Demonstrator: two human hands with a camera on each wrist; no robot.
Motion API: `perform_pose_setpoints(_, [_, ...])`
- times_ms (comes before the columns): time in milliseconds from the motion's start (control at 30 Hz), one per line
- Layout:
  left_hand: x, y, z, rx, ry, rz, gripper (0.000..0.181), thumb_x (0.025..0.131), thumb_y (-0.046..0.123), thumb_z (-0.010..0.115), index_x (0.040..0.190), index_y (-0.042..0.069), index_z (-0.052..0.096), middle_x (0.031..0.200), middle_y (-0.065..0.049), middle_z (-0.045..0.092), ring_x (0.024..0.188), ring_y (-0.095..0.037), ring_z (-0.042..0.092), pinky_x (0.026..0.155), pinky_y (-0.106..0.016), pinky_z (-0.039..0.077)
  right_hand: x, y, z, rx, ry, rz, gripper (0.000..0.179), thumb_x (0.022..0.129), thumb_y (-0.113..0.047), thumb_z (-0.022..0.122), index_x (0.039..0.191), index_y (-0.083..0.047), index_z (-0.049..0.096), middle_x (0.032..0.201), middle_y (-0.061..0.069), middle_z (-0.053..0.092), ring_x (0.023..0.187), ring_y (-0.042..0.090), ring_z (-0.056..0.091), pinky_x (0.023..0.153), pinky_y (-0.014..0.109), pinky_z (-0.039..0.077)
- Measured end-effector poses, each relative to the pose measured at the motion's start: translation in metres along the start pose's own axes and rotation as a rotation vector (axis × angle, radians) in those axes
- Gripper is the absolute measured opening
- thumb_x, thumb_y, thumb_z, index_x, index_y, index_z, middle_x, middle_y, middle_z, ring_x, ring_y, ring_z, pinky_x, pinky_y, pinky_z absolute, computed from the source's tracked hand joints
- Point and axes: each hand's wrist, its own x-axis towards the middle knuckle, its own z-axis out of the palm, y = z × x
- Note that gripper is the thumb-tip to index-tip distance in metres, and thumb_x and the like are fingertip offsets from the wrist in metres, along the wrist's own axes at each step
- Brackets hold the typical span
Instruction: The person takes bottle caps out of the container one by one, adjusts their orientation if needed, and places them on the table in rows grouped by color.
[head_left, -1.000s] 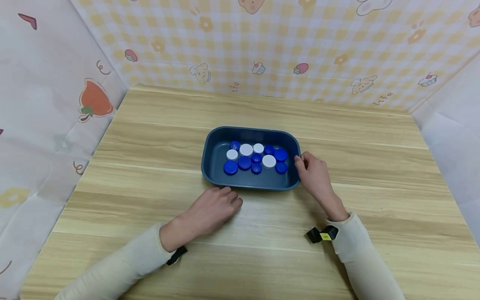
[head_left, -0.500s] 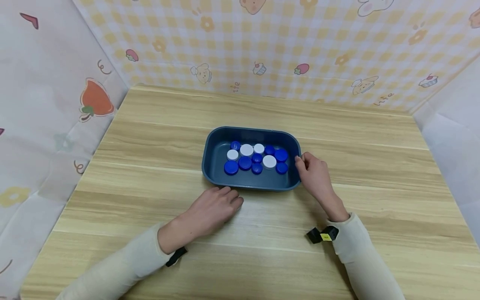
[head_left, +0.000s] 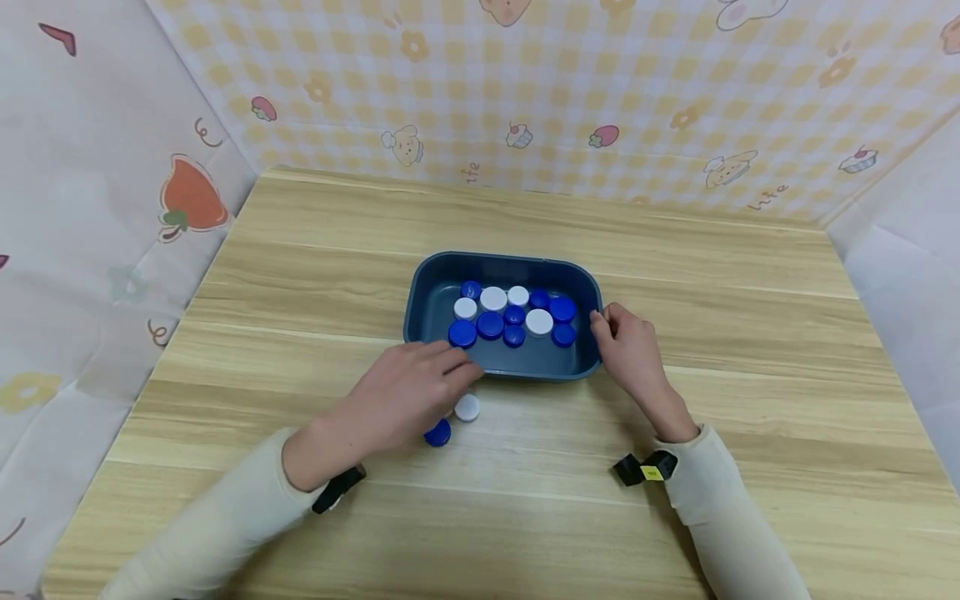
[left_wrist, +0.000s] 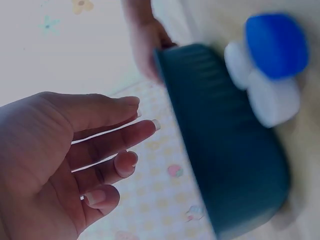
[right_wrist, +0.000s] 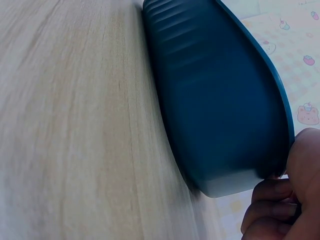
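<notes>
A dark blue tray (head_left: 538, 358) stands on the table with several blue bottle caps (head_left: 462, 333) and white bottle caps (head_left: 539, 322) spread over its floor. My left hand (head_left: 401, 392) hovers above the tray's near left rim; its fingers are loosely bent, holding nothing in the left wrist view. Below that hand, on the table just outside the tray, lie a white cap (head_left: 467, 407) and a blue cap (head_left: 438, 433). The left wrist view shows a second white cap (left_wrist: 239, 65) beside them. With thumb and fingers, my right hand (head_left: 630, 346) pinches the tray's right rim (right_wrist: 286, 110).
The wooden table (head_left: 750, 350) extends around the tray on every side. Behind it stands a yellow-checked patterned backdrop (head_left: 450, 83), and a white printed sheet (head_left: 90, 208) covers the left side.
My left hand has risen and shifted a little up and left from the table, uncovering the caps in front of the tray. The right hand stays on the rim.
</notes>
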Motion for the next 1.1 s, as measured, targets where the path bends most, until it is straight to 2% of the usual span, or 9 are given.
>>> perform_pose_setpoints(200, [0.012,-0.015,-0.016,0.028,0.024,-0.026,0.022,0.084,0.015,0.075,0.103,0.005,0.071,0.095,-0.006,0.069,0.080,-0.019,0.062,0.065,-0.026,0.053,0.000,0.001,0.000,-0.003,0.003,-0.008,0.034,0.100,-0.025,0.048,0.072,-0.007,0.050,0.057,0.003,0.040,0.051,0.021,0.041,0.044,0.029,0.030])
perform_pose_setpoints(367, [0.023,-0.031,-0.018,0.056,0.003,-0.076,0.021,0.084,0.015,0.075,0.102,0.005,0.071,0.091,-0.007,0.068,0.078,-0.021,0.062,0.060,-0.029,0.053,-0.001,0.002,0.000,-0.001,0.001,-0.007,0.034,0.100,-0.025,0.047,0.072,-0.007,0.050,0.057,0.003,0.040,0.052,0.021,0.041,0.045,0.029,0.030])
perform_pose_setpoints(600, [0.038,-0.047,-0.010,0.066,-0.125,-0.177,0.022,0.085,0.018,0.074,0.104,0.008,0.072,0.091,-0.007,0.068,0.075,-0.020,0.060,0.054,-0.027,0.050,0.000,0.002,0.001,-0.005,0.006,-0.011,0.033,0.100,-0.025,0.048,0.072,-0.007,0.050,0.057,0.002,0.040,0.052,0.020,0.041,0.045,0.029,0.030])
perform_pose_setpoints(800, [0.049,-0.056,0.001,0.037,-0.238,-0.222,0.020,0.085,0.018,0.074,0.102,0.007,0.072,0.087,-0.006,0.066,0.070,-0.019,0.056,0.054,-0.028,0.048,0.000,0.001,0.000,-0.002,0.009,-0.010,0.033,0.100,-0.024,0.048,0.072,-0.007,0.050,0.057,0.002,0.040,0.052,0.020,0.041,0.045,0.029,0.030])
perform_pose_setpoints(967, [0.055,-0.059,0.011,0.046,-0.337,-0.215,0.025,0.083,0.021,0.076,0.104,0.008,0.071,0.092,-0.006,0.067,0.077,-0.021,0.061,0.063,-0.034,0.052,0.000,0.002,0.000,-0.003,0.005,-0.011,0.033,0.100,-0.024,0.048,0.072,-0.007,0.050,0.057,0.002,0.040,0.052,0.020,0.041,0.045,0.029,0.030])
perform_pose_setpoints(1100, [0.058,-0.060,0.020,0.082,-0.378,-0.195,0.030,0.082,0.024,0.078,0.106,0.009,0.071,0.092,-0.006,0.067,0.078,-0.021,0.061,0.064,-0.036,0.053,0.000,0.002,0.000,0.001,0.003,-0.010,0.033,0.100,-0.024,0.048,0.072,-0.007,0.050,0.057,0.003,0.040,0.052,0.020,0.041,0.045,0.029,0.030])
